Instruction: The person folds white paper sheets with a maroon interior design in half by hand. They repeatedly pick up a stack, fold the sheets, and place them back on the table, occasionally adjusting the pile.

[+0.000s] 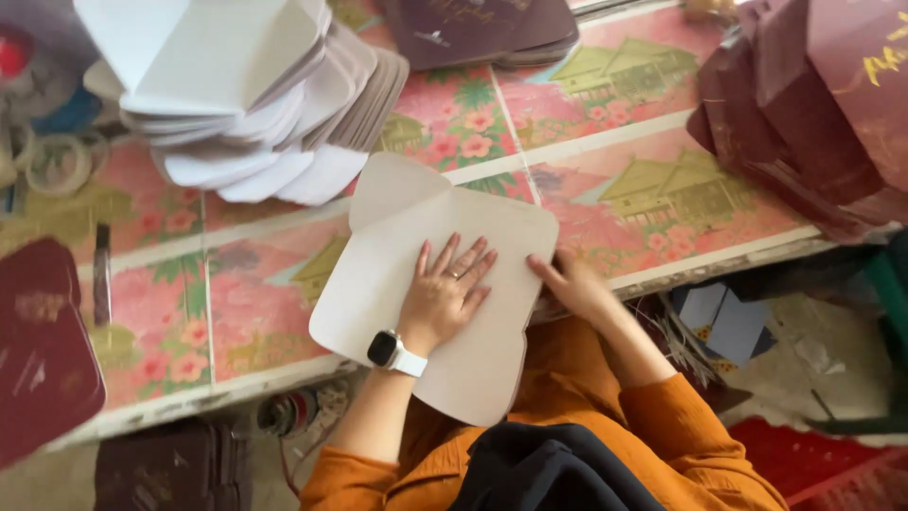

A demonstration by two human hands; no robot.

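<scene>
- Far left, on the counter [605, 142] with the pink floral cloth: rolls of tape [57, 163] and a flat dark maroon card [43, 350] hanging past the near edge; likely to drop if brushed by an elbow.
- Behind, leaning tall fanned stack of pale grey die-cut cardboard sheets [255, 95], its lowest sheets just above the work; could slide down and bury it if the counter is jolted.
- Centre: wide pale cardboard blank with rounded flaps [378, 274], lying flat, its near end jutting off the counter over the lap; may tip or sag there and crease off line.
- Left hand [445, 293], white watch on the wrist, spread open and pressed flat on the blank; too light a press could let the sheet skid on the cloth.
- Right hand [567, 279], fingers bent at the blank's right edge, touching it; cannot tell whether pinching or only resting; a paper cut or crooked fold seems possible.
- Far right: leaning pile of dark maroon printed covers [804, 104]; might topple toward the counter's edge.
</scene>
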